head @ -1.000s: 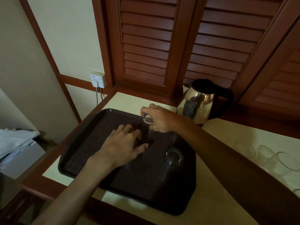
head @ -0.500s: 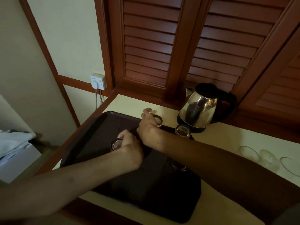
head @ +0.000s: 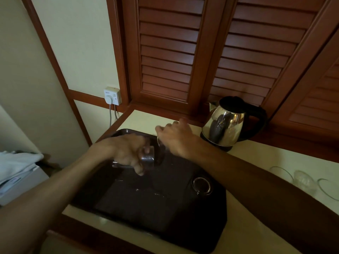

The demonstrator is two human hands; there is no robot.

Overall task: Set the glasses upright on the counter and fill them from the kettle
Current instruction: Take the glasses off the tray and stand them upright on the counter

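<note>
A dark brown tray (head: 183, 224) lies on the pale counter (head: 253, 231). My left hand (head: 128, 153) grips a clear glass (head: 146, 157) lifted over the tray and tipped sideways. My right hand (head: 176, 138) grips a second glass (head: 160, 145) at the tray's far edge, mostly hidden by the fingers. A third glass (head: 201, 186) stands on the tray's right side. The steel kettle (head: 225, 125) with a black handle sits on its base at the back of the counter, just right of my right hand.
Several clear glasses (head: 302, 178) lie on the counter at the right edge. Wooden louvred shutters (head: 211, 52) rise behind the counter. A wall socket (head: 112, 95) with cords is at the left. Folded white cloth (head: 16, 162) lies lower left.
My left hand has lifted its glass off the tray and tilted it. My right hand has shifted slightly right with its glass. The camera has moved a little.
</note>
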